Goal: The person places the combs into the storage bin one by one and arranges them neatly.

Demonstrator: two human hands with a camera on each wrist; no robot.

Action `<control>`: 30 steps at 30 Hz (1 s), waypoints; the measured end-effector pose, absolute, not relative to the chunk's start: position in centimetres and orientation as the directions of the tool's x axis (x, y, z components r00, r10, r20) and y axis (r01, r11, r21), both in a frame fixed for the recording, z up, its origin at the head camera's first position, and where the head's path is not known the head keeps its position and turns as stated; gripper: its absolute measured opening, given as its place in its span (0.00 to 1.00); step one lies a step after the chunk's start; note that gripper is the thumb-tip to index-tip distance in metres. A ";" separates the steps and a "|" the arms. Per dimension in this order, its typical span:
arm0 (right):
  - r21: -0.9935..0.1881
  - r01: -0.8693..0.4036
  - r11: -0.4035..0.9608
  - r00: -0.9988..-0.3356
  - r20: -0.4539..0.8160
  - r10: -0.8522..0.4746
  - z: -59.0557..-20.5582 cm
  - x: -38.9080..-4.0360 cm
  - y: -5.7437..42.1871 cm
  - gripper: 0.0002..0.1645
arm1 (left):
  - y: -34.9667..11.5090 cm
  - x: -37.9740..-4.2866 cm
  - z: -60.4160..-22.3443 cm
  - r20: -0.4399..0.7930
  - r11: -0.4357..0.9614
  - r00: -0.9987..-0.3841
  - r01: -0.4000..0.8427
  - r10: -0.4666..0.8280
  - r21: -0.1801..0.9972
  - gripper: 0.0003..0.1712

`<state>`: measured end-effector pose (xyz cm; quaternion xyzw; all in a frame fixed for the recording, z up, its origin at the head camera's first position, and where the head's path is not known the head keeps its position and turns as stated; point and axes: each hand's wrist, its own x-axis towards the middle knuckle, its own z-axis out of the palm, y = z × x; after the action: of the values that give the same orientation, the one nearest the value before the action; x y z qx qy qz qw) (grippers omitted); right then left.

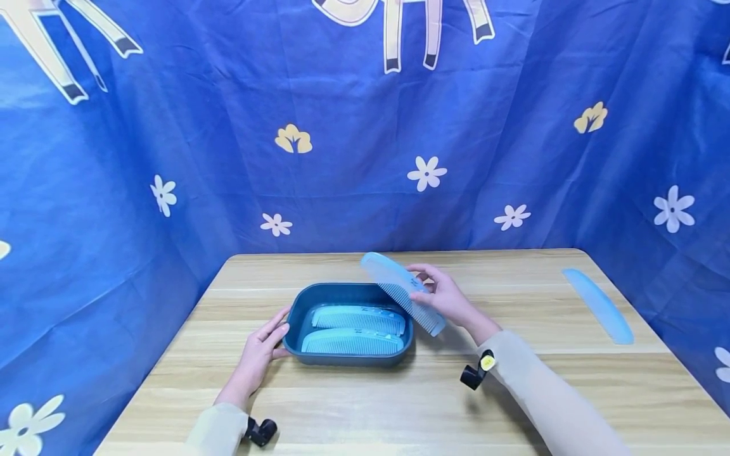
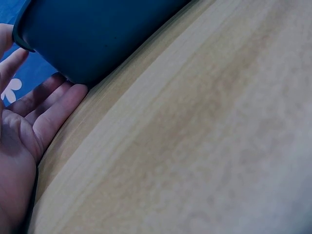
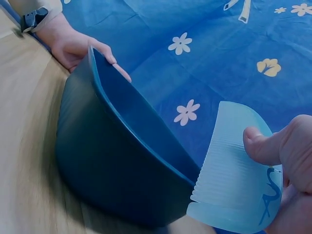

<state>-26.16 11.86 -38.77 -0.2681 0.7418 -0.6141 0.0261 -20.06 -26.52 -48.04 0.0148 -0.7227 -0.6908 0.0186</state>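
A dark blue plastic box (image 1: 348,360) stands on the table. My left hand (image 1: 259,351) holds its left end, thumb at the rim and other fingers against the outer wall, as the left wrist view shows. Inside lie two light blue combs, a rear comb (image 1: 358,318) and a front comb (image 1: 352,342), roughly side by side. My right hand (image 1: 445,296) pinches a third light blue comb (image 3: 234,170) between thumb and fingers. That comb is tilted over the box's right end, teeth facing down toward the box. A fourth light blue comb-shaped piece (image 1: 599,306) lies apart at the far right.
The wooden table (image 1: 365,411) extends around the box. Blue cloth (image 1: 365,190) with white flowers hangs behind it and along both sides. Black wrist mounts sit on both cuffs, a right mount (image 1: 476,370) and a left mount (image 1: 261,432).
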 end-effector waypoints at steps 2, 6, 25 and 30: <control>-0.923 -0.370 0.104 -0.850 0.291 -0.438 -38.8 -26.4 11.5 0.31 | -26.5 -20.0 -48.1 0.007 0.049 -0.999 0.004 -0.049 0.999 0.32; -0.926 -0.364 0.098 -0.841 0.281 -0.462 -38.8 -26.9 10.7 0.31 | -26.5 -20.0 -48.1 0.006 0.052 -0.999 0.003 -0.049 0.999 0.32; -0.885 -0.439 0.152 -0.806 0.314 -0.501 -40.4 -30.1 6.0 0.27 | -26.5 -20.2 -48.0 0.002 0.071 -0.997 -0.004 -0.073 0.997 0.31; -0.866 -0.459 0.198 -0.795 0.301 -0.527 -41.6 -30.7 5.2 0.28 | -26.3 -20.1 -48.1 0.000 0.078 -0.997 -0.006 -0.073 0.997 0.31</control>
<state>-30.67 5.19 -41.56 -0.3188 0.7734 -0.5470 0.0310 -20.10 -26.33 -48.14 0.0269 -0.7339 -0.6783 0.0247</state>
